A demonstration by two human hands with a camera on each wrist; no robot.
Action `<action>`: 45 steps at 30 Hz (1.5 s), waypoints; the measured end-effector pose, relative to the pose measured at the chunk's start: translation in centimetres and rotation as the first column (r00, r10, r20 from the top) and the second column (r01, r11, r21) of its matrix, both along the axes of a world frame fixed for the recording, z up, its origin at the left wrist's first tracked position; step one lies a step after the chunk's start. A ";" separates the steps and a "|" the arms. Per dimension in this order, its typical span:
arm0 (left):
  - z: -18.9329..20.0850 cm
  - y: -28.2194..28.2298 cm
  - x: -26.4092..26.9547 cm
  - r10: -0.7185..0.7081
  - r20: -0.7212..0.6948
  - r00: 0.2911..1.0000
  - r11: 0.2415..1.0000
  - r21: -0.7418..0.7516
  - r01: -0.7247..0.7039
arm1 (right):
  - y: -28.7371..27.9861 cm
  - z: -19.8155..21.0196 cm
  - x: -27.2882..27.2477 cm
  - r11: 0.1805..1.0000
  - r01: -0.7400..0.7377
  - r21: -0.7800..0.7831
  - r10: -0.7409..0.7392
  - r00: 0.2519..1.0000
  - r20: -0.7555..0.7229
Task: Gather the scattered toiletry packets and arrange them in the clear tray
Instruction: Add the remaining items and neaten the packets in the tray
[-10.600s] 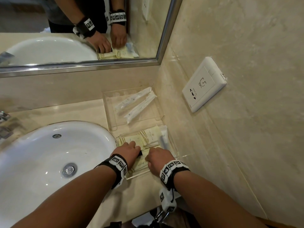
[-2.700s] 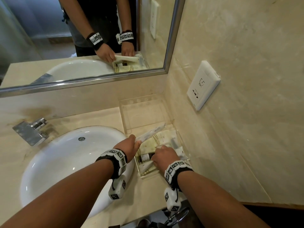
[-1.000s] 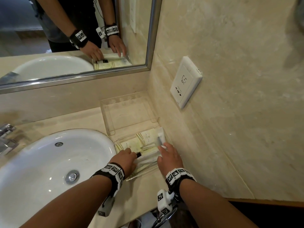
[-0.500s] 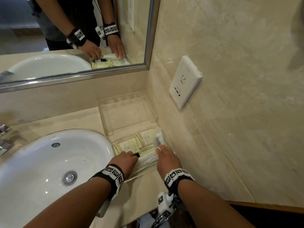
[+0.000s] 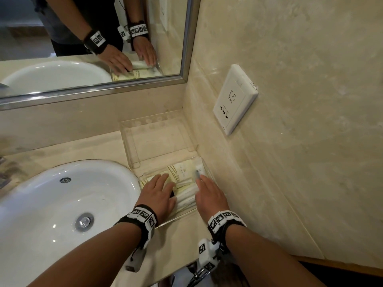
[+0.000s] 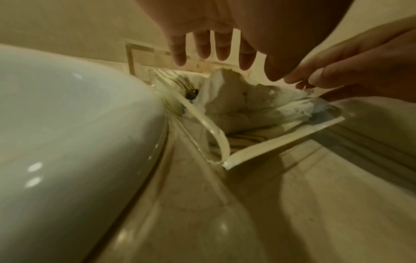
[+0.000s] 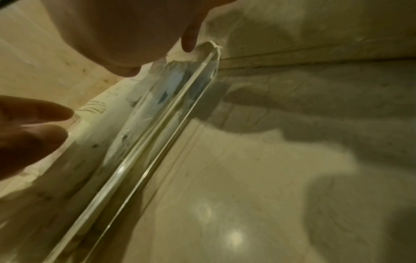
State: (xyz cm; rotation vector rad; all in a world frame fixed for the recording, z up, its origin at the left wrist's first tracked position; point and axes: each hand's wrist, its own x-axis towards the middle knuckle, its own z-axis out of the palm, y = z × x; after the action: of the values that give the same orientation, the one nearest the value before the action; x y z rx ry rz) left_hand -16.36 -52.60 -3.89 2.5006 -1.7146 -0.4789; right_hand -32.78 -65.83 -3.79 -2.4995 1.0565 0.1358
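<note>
Beige marble counter meeting a mirror, sink lying at 9 o'clock, packets sitting in the near clear tray, left hand and right hand resting flat with fingers straight, partly hiding packets, far tray lying at 12 o'clock, wrist views blurring.

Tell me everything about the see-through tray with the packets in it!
The clear tray looks like shiny plastic with low walls. It sits flat on the beige counter, between the white sink and the wall. Cream packets and white wrapped sticks lie inside. The left hand and right hand rest, fingers straight, on them.
</note>
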 end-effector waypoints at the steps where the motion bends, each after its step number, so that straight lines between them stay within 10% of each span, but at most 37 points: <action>1: -0.3 0.0 -0.1 0.027 -0.012 1.000 0.999 0.021 -0.027 | -0.1 0.0 0.2 1.000 -0.004 -0.020 0.004 1.000 0.005; 18: -1.7 0.7 0.6 -0.062 0.027 0.998 0.982 0.183 0.056 | -0.1 -1.4 0.8 0.992 -0.023 -0.126 0.024 1.000 0.010; 32: -1.4 -1.7 -1.3 0.172 -0.112 0.979 0.978 0.142 -0.156 | -2.6 -1.5 5.3 0.944 -0.305 -0.123 0.296 0.951 -0.086; 45: -2.8 -3.0 -1.7 0.199 -0.079 0.977 0.972 0.141 -0.187 | -3.3 -4.2 5.3 0.963 -0.210 -0.171 0.217 0.976 0.022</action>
State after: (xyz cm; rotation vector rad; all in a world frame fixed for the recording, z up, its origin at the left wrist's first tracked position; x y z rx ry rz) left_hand -18.08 -55.63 -6.71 2.6546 -1.4323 -0.7005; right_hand -27.46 -69.10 -8.04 -2.7526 0.8089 0.0613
